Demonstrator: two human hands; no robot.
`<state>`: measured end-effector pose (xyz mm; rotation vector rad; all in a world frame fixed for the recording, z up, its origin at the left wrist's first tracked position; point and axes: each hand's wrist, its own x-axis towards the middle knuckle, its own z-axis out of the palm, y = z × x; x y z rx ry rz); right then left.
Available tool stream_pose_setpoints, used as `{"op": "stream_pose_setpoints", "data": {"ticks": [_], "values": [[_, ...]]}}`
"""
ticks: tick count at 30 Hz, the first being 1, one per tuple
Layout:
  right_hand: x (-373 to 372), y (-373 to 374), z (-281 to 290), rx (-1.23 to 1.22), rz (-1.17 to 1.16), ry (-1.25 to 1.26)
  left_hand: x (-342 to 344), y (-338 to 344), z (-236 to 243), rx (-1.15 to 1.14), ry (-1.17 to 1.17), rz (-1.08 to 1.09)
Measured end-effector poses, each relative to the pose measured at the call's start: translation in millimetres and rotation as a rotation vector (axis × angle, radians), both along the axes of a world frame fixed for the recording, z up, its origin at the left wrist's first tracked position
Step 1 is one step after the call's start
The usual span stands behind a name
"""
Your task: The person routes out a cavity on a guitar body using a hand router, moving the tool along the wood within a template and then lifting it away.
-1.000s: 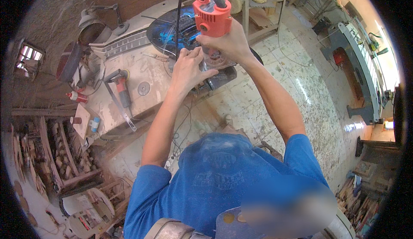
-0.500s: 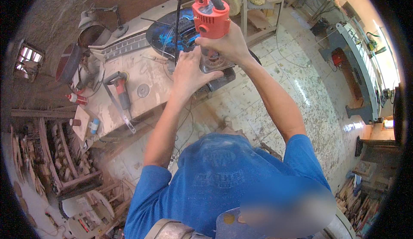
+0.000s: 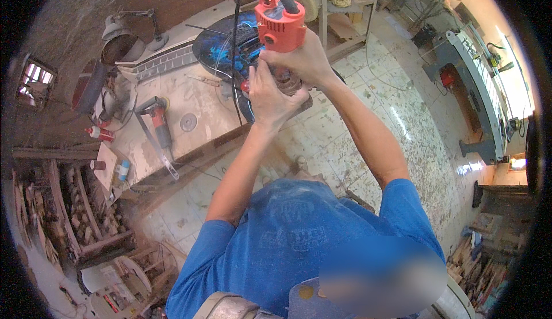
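Dusty workbench bears a dark round panel with blue streaks, where left hand and right hand clasp the orange trim router; its black cord, draped across the panel, might snag.

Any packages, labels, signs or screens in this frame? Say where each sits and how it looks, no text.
Small red-and-white bottle: lying at the workbench's left end.
Small blue-and-white container: on the bench's near-left corner.
Pale label patch: on the top of the red power tool held by both hands.
No screens or signs seen.

One router, one grinder, two hands.
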<state>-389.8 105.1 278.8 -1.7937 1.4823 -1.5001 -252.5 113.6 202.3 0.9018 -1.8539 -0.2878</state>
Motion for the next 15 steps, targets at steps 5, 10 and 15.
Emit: {"op": "stream_pose_setpoints", "data": {"ticks": [5,10,15], "values": [[2,-2,-3,-0.019,-0.024,0.008,25,-16,1,0.096,0.051,-0.239],[0,-3,-7,-0.05,-0.005,-0.024,35,-23,24,-0.112,-0.078,-0.245],[1,-2,-6,0.085,0.016,-0.111,44,-30,32,0.309,-0.072,-0.387]]}}
